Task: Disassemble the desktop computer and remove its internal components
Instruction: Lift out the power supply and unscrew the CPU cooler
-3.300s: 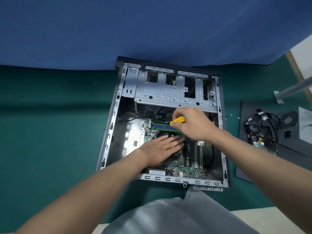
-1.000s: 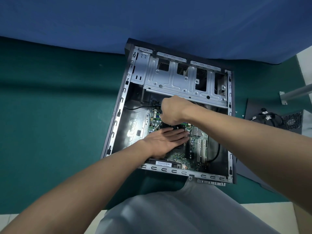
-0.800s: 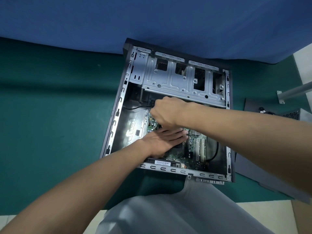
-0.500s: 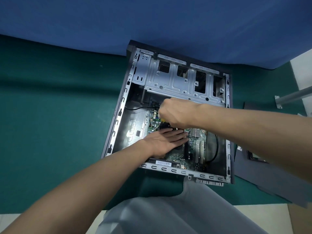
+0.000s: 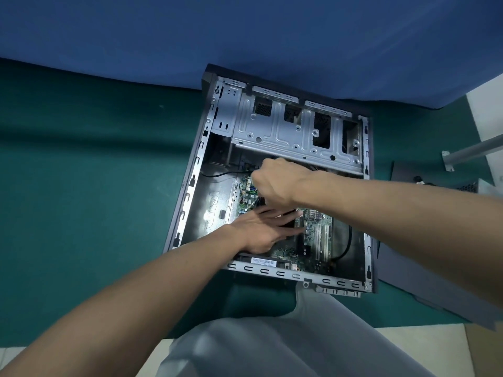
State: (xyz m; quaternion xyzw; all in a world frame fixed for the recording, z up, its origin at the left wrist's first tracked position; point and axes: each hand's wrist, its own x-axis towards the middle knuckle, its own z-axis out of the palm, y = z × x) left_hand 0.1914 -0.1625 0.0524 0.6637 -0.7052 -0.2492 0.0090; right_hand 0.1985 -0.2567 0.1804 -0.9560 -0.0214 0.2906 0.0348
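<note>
Now the right hand (image 5: 275, 183) has shifted left to the far-left corner of the motherboard (image 5: 315, 240), fingers curled, its hold hidden. The left hand (image 5: 261, 232) stays flat on the board inside the open computer case (image 5: 190, 191). Likely another mounting screw.

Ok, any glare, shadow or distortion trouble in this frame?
Head view: glare whitens the case floor left of the motherboard; head view: deep shadow under the drive cage, where the right hand works; head view: wide-angle bows the far edge of the mat.

Green motherboard (image 5: 313, 235), silver drive cage (image 5: 285, 131), teal mat (image 5: 95, 172), blue backdrop (image 5: 245, 36)
</note>
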